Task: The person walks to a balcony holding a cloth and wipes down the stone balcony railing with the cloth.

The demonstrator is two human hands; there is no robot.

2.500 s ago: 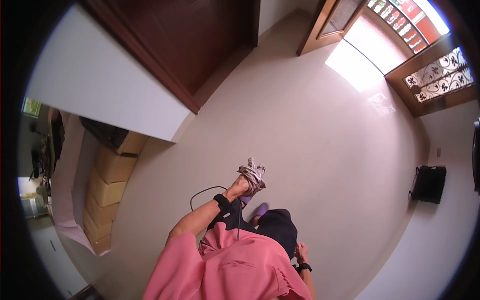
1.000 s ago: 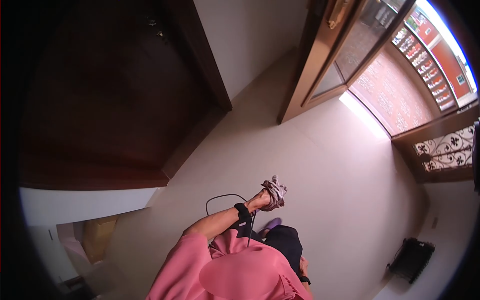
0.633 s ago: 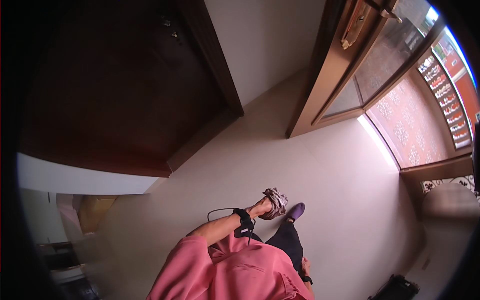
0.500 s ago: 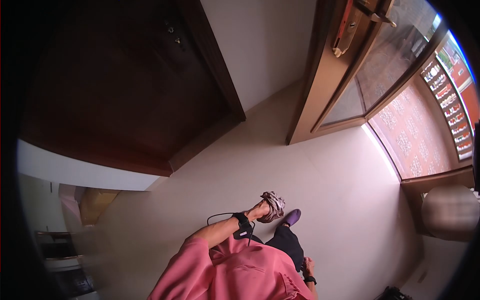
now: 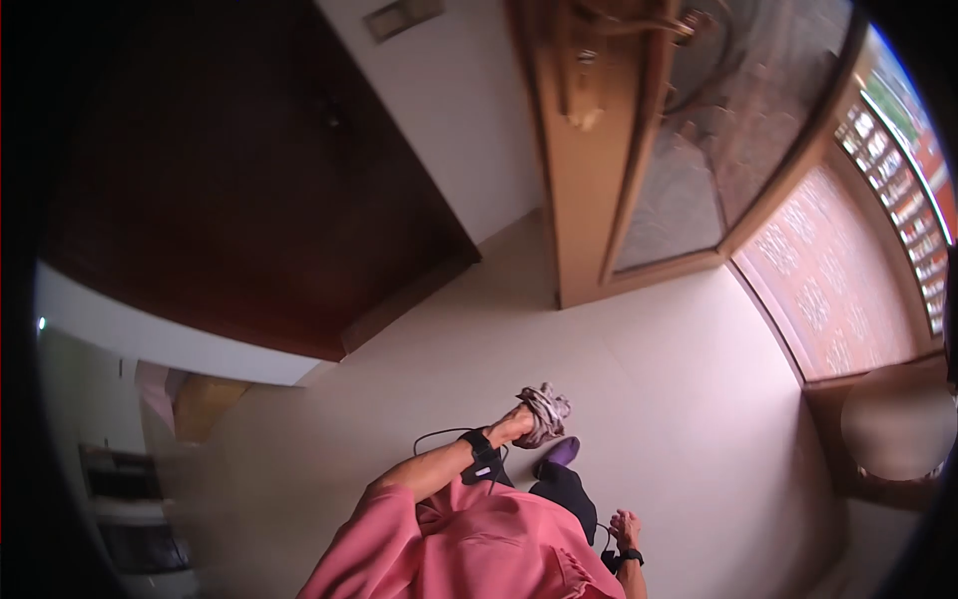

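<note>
My left hand (image 5: 511, 426) is closed around a crumpled, greyish-brown cloth (image 5: 545, 415), which bunches out past the fingers. It is held in front of my body, over the floor. A black band with a cable sits on that wrist. Lower right, beside my dark trousers, hangs my right hand (image 5: 626, 529). Its fingers are loosely bent and a little apart, with nothing visible in them. A black band (image 5: 630, 555) circles this wrist too.
A brown door with glass (image 5: 589, 200) stands ajar ahead, by a doorway to a patterned outdoor floor (image 5: 818, 270). A dark door (image 5: 249, 180) is at left. A round stool-like object (image 5: 898, 429), blurred, stands at right. Pale floor (image 5: 399, 379) lies between.
The glazed door has shifted left and looks larger in view. My right hand has swung forward, away from my leg. The cloth stays in my left hand; the purple shoe has moved back.
</note>
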